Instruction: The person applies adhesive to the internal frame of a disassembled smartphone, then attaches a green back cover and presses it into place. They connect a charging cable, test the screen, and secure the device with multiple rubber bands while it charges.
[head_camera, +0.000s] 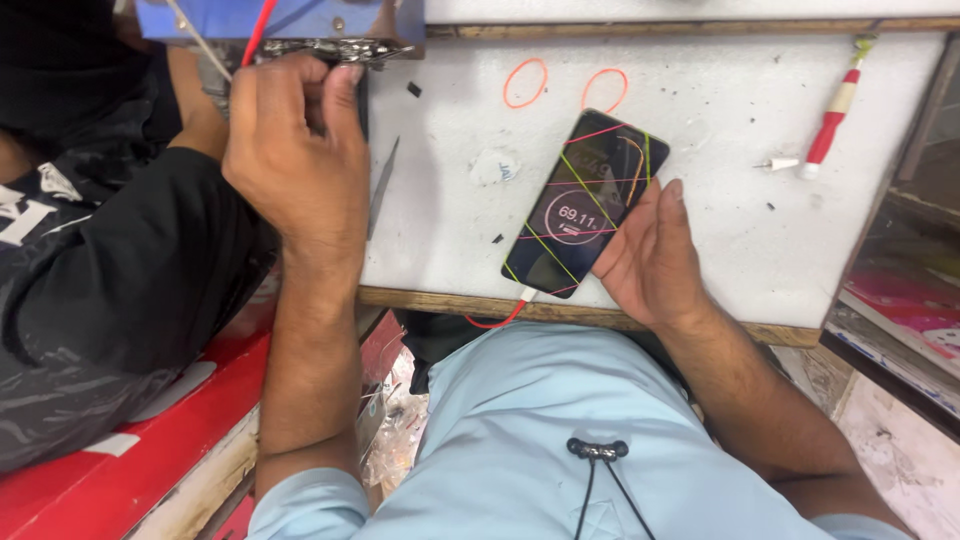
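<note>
Loose items on the white tabletop (720, 240)

Two orange rubber bands (525, 83) are seen near a red-and-white screwdriver (832, 120).
</note>
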